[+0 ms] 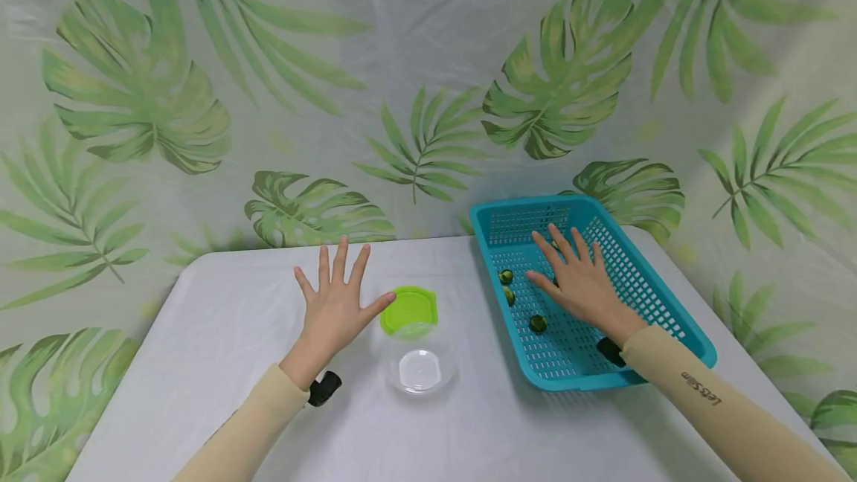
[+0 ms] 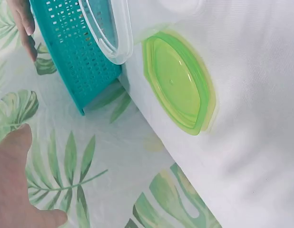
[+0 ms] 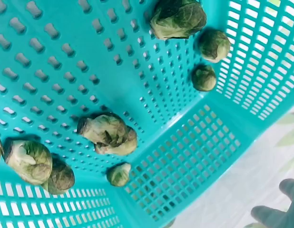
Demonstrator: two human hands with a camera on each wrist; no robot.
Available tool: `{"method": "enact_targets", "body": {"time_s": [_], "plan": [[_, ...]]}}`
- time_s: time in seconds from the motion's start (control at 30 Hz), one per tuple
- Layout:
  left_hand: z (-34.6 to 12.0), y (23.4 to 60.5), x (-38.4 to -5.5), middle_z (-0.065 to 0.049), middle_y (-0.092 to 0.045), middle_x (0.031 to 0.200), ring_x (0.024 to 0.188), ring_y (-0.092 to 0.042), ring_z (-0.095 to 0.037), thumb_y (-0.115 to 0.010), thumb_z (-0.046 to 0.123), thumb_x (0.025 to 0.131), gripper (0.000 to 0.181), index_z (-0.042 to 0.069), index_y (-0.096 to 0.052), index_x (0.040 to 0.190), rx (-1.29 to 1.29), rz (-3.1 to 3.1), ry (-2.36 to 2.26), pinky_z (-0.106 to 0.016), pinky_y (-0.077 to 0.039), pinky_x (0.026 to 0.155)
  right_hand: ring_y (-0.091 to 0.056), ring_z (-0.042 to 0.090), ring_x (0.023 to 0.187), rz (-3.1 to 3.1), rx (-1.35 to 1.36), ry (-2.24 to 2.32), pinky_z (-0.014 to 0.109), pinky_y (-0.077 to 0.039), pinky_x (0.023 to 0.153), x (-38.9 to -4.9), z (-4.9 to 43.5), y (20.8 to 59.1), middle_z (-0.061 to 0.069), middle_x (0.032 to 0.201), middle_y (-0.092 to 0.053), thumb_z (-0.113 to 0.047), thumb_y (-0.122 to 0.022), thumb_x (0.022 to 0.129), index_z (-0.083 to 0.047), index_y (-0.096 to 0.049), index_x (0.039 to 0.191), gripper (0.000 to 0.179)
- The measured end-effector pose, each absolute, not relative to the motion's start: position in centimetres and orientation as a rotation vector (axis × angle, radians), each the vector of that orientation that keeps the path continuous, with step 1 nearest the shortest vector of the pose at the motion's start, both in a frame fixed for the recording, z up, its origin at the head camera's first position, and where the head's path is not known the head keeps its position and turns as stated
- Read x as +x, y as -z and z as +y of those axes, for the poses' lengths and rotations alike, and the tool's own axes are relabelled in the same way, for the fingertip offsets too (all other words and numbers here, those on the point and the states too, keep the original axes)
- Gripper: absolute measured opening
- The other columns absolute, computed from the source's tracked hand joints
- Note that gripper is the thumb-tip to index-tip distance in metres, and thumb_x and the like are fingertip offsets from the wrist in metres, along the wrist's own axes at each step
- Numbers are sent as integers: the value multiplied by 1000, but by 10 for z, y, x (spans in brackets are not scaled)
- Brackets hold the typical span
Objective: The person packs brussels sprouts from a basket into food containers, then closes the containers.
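Fingers spread, my left hand [image 1: 332, 318] hovers left of a clear round plastic bowl [image 1: 419, 363] and a bright green lid [image 1: 410, 309]; it holds nothing. The lid lies flat just behind the bowl, partly seen through its rim. My right hand [image 1: 577, 281], also spread and holding nothing, is over a teal perforated basket [image 1: 556, 381]. Several Brussels sprouts [image 3: 30, 161] lie scattered on the basket floor in the right wrist view; in the head view the hand hides some of them. One Brussels sprout [image 1: 538, 323] sits near the basket's front left.
A white cloth [image 1: 221, 303] covers the table. Behind it hangs a leaf-printed sheet [image 1: 428, 58]. The basket stands along the table's right side, its walls rising around the sprouts. Dark wrist straps [image 1: 325, 388] show at both wrists.
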State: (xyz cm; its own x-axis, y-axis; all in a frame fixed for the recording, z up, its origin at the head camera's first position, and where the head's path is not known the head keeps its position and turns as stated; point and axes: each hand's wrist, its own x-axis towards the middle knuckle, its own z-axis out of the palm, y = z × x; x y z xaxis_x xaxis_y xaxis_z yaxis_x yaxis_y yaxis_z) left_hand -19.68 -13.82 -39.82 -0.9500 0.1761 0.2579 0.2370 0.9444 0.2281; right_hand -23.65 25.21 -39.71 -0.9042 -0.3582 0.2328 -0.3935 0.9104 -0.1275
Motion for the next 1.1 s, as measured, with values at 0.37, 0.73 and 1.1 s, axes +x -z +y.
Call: {"method": "enact_targets", "body": {"time_s": [0.37, 0.73, 1.1], "plan": [[-143, 397, -191, -14, -8, 158, 143, 3, -37, -53, 65, 87, 87, 19, -21, 154, -435, -2796, 505, -69, 4, 105, -14, 47, 138, -2850, 675, -396, 69, -15, 104, -239, 259, 391, 19, 156, -17, -45, -50, 98, -15, -20, 154, 71], [-159, 404, -180, -4, -23, 155, 140, -24, -28, -65, 38, 91, 79, 19, -22, 153, -760, -2698, 1157, -57, -28, 107, -45, 41, 120, -2871, 792, -1043, 59, -41, 92, -244, 270, 386, 20, 144, -37, -27, -55, 99, -8, -32, 148, 57], [-166, 429, -169, -10, -31, 152, 136, -33, -30, -70, 12, 88, 75, 10, -29, 150, -846, -2622, 1622, -41, -31, 108, -52, 46, 110, -2905, 819, -1423, 55, -49, 83, -253, 287, 398, 26, 132, -45, -18, -51, 101, -3, -35, 143, 48]]}}
